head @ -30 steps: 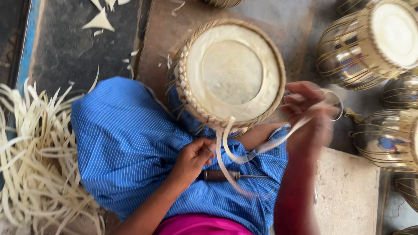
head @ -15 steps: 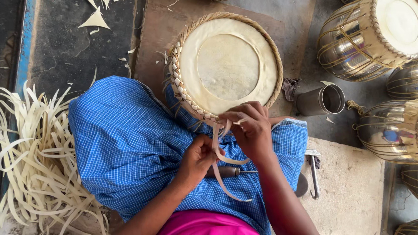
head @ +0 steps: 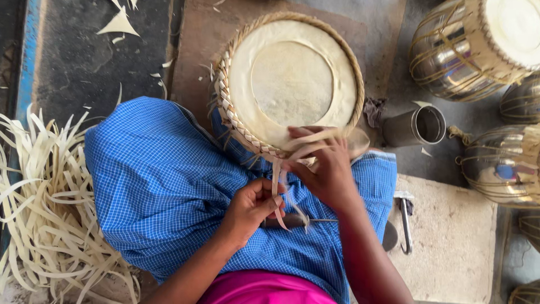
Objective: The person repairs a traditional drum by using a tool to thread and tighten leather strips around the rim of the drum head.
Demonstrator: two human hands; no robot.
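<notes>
So the right hand [head: 326,169] is pinching a pale leather strap [head: 277,180] at the drum [head: 289,84] rim's 6 o'clock, while the left hand [head: 253,208] is curling closed around the strap's hanging end.

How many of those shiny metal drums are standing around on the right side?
5, maybe more beyond the frame. One at top right, a sliver just below it, one at mid right, another edge lower, and one at the bottom corner. Most are cut off.

A drum [head: 292,84] rests on the lap, strips [head: 45,214] piled left, cup [head: 416,126] right.
</notes>
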